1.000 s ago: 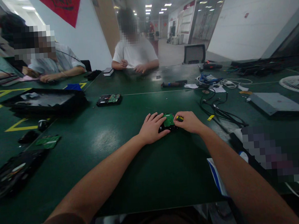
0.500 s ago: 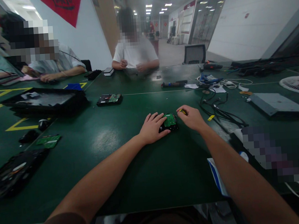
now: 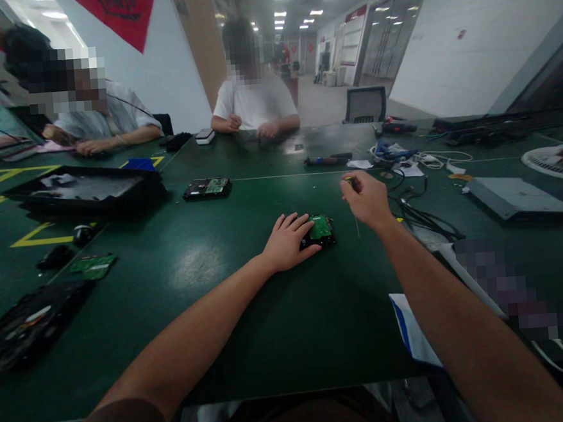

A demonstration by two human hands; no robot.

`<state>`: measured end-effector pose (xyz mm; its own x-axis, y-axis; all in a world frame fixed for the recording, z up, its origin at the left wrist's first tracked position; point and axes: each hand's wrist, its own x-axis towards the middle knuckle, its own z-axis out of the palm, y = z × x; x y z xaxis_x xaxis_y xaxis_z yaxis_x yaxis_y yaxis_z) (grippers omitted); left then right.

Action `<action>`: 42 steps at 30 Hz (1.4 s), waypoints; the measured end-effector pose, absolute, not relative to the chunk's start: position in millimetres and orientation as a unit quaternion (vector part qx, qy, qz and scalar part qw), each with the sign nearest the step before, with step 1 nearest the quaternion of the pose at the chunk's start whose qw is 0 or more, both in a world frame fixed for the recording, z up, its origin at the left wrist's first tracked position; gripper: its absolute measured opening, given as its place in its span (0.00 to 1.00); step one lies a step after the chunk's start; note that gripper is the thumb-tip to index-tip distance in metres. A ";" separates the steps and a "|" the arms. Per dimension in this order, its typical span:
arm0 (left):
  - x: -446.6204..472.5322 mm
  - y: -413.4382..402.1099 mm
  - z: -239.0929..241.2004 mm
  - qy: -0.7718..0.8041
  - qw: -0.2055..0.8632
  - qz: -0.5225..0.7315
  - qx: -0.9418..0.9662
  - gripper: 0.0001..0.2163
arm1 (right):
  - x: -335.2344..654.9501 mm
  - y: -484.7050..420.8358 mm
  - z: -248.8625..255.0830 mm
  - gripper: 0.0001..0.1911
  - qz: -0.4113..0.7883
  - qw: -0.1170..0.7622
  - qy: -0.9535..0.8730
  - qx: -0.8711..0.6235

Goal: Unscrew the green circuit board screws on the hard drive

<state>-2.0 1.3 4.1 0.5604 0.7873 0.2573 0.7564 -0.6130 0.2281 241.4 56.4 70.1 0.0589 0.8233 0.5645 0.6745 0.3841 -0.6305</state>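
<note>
Green and wide, the table (image 3: 251, 322) has a white-shirted person (image 3: 256, 103) at its far side. Nearer, the left hand (image 3: 289, 241) lies with spread fingers on a black hard drive (image 3: 321, 230) on the table, and the right hand (image 3: 367, 197), near its right end, curls its fingers around a thin screwdriver (image 3: 358, 225).

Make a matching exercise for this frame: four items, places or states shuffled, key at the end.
Items
1. Left hand
2. Black tray
3. Right hand
4. Grey metal box

Places or states
A. On the right side of the green table
B. Closed around a thin-shafted tool
C. Spread flat over part of a device with a green board
D. On the left side of the green table

Pairs: 1-C, 2-D, 3-B, 4-A
</note>
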 end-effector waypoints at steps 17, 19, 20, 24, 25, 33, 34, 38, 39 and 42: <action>-2.2 2.1 5.6 0.437 0.052 0.164 0.883 0.36 | 228.2 52.9 90.4 0.16 0.024 0.545 -0.642 -0.539; -2.2 2.5 5.3 0.436 0.052 0.163 0.883 0.36 | 224.9 47.3 94.9 0.16 0.045 0.548 -0.641 -0.536; -2.2 2.7 5.2 0.436 0.052 0.163 0.883 0.36 | 223.4 44.0 97.1 0.16 0.051 0.553 -0.637 -0.535; -2.0 2.9 5.4 0.436 0.056 0.164 0.883 0.36 | 218.0 31.0 103.2 0.16 0.073 0.576 -0.619 -0.529; -1.9 2.7 5.7 0.436 0.057 0.165 0.883 0.36 | 217.0 28.5 103.9 0.16 0.080 0.578 -0.619 -0.526; -1.7 2.3 6.3 0.437 0.059 0.164 0.883 0.36 | 218.2 25.3 100.4 0.14 0.088 0.586 -0.596 -0.541; -1.6 2.4 5.9 0.437 0.058 0.164 0.882 0.36 | 218.9 25.6 99.7 0.14 0.092 0.586 -0.596 -0.541; -1.7 2.6 5.1 0.437 0.051 0.166 0.882 0.36 | 220.3 25.5 97.9 0.14 0.100 0.585 -0.596 -0.541; -1.8 2.6 5.2 0.437 0.050 0.166 0.883 0.36 | 220.2 25.3 97.8 0.14 0.102 0.583 -0.597 -0.542; -2.1 2.6 5.4 0.434 0.050 0.166 0.884 0.36 | 219.2 24.5 99.3 0.15 0.107 0.580 -0.598 -0.542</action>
<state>-2.1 2.6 5.4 0.5674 0.7845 0.2504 0.7510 -0.6177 0.2333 219.2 24.5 99.3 0.2617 0.7729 0.5781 0.5239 0.3893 -0.7576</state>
